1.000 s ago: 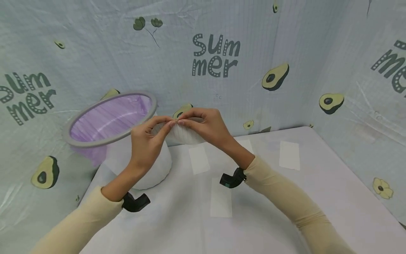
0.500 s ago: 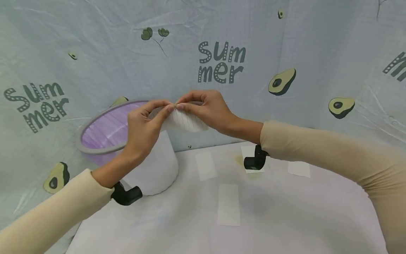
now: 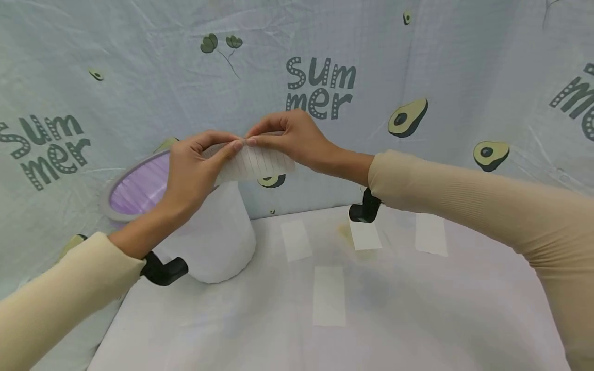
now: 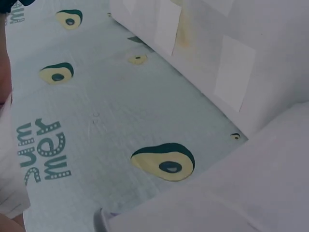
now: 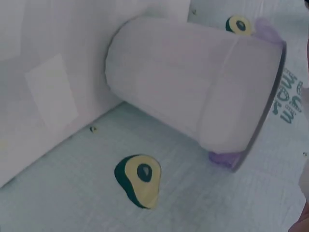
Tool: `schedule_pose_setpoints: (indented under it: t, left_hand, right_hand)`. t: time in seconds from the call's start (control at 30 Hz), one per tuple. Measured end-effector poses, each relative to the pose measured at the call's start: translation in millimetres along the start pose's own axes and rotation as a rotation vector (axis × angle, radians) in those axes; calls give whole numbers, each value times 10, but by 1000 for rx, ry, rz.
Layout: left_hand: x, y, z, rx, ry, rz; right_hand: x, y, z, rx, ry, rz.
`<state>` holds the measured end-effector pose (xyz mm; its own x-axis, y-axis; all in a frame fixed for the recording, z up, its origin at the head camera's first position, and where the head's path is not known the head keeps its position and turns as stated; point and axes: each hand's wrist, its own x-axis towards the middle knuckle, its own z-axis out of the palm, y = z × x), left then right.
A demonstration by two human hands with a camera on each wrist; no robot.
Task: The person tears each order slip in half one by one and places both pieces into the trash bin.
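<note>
Both hands are raised above the table in the head view, thumbs and fingertips meeting at the top edge of a white sheet of paper with thin lines [image 3: 266,162]. My left hand [image 3: 187,172] pinches that edge from the left. Close beside it, my right hand [image 3: 301,139] pinches the same edge between thumb and fingers. The paper hangs below the fingertips, partly hidden behind the left hand. In the left wrist view, part of the paper [image 4: 10,186] shows at the left border.
A white bin [image 3: 218,234] with a grey rim and a purple bag liner [image 3: 141,185] stands on the table's left, behind the left forearm. Several white rectangles lie on the white table [image 3: 260,330], one [image 3: 329,296] near the middle. A printed curtain [image 3: 352,31] rises behind.
Both hands have risen and shifted slightly left, still pinching the paper. The right forearm has swung up to a flatter angle, and more of the paper shows. The head view has shifted a little.
</note>
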<state>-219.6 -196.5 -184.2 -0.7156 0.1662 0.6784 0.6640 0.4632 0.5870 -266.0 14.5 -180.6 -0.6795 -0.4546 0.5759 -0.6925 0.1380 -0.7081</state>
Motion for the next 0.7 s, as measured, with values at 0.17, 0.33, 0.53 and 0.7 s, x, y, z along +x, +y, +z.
schedule_pose_setpoints:
  t: [0.17,0.33,0.53,0.7]
  left_hand:
    - [52,-41,-157,32,-54,9]
    - [74,-60,-276,13,-63,-16]
    - [103,-60,-370,-7,-34,-7]
    - [140,-54,-422,-38,-7,-5]
  right_hand:
    - [175,3,-81,-66,-133,-92]
    - [309,-29,-75,-83,-180,-99]
    - [419,-102,-25,-106,-155,-90]
    - [488,-137,-11,-73,-140,-77]
